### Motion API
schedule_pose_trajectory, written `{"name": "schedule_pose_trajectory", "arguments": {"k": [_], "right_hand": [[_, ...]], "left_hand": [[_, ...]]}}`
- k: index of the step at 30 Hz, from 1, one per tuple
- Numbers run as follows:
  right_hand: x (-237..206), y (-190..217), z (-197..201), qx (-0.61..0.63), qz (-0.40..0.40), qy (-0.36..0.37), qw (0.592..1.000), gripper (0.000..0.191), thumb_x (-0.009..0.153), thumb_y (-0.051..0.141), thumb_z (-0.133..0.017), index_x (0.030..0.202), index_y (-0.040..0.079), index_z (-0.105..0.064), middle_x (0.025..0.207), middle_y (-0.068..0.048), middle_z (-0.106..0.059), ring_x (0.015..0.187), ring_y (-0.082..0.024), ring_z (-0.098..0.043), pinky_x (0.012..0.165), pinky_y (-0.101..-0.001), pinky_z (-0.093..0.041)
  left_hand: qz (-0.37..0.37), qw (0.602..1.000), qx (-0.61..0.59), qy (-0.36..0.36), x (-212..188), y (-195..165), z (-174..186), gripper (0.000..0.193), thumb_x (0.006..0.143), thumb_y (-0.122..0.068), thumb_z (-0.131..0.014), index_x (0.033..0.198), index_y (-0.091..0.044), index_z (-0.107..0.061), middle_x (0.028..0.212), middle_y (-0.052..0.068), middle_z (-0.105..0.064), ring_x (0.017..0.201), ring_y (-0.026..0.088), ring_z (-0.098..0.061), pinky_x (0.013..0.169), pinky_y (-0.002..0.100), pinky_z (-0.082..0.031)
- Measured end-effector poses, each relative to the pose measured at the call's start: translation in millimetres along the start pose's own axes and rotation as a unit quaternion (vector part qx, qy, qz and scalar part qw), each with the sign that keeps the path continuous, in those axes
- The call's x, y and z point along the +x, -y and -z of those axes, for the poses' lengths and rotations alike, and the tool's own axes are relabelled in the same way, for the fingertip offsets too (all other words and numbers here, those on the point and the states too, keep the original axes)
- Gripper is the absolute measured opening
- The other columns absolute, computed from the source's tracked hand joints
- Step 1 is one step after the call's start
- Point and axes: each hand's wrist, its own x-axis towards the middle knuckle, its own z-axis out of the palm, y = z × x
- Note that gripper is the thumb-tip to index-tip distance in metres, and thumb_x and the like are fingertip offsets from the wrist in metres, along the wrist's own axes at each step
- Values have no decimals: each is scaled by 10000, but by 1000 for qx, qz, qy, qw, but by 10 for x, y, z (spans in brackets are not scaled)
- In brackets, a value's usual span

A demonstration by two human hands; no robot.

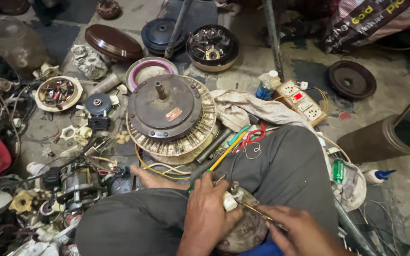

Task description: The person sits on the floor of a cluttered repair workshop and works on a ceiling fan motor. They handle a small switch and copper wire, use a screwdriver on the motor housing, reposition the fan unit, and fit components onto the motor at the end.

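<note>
Left hand (209, 208) fingers clenched over small motor housing (243, 232) in lap, pinning white block (229, 202). Right hand (300, 230) fingers pinch thin probe (255, 212), tip beside block.

Dim light, stained concrete floor (257, 71), scattered clutter

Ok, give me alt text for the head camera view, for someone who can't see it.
Left hand grips a small white part on a round metal housing in the lap; right hand pokes it with a thin tool. A large fan motor sits ahead among scattered parts.
</note>
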Motion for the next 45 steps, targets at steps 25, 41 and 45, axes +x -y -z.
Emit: {"name": "schedule_pose_trajectory", "arguments": {"k": [25, 41, 45], "right_hand": [[163, 354, -136, -196, -1, -16, 981, 475, 747, 103, -671, 1213, 47, -603, 1015, -219, -702, 876, -440, -699, 733, -495, -574], [184, 288, -168, -232, -124, 53, 963, 365, 930, 230, -672, 1254, 95, -572, 971, -213, -662, 695, -427, -712, 625, -525, -564], [151, 243, -161, -230, -88, 4, 969, 521, 775, 194, -743, 1260, 84, -588, 1106, -292, -636, 669, -463, -689, 588, -537, -553]], "left_hand": [[24, 999, -15, -21, 47, 56, -123, 556, 565, -196, -909, 1078, -72, -735, 1175, 191, -579, 1031, 402, -566, 878, 484, -482], [20, 999, -12, -29, 26, 59, -161, 531, 580, -205, -900, 1065, -73, -728, 1193, 194, -570, 1044, 410, -562, 868, 494, -476], [6, 999, -12, -37, 7, 56, -150, 506, 578, -216, -901, 1025, -59, -724, 1143, 196, -569, 1055, 413, -564, 880, 500, -476]]}}
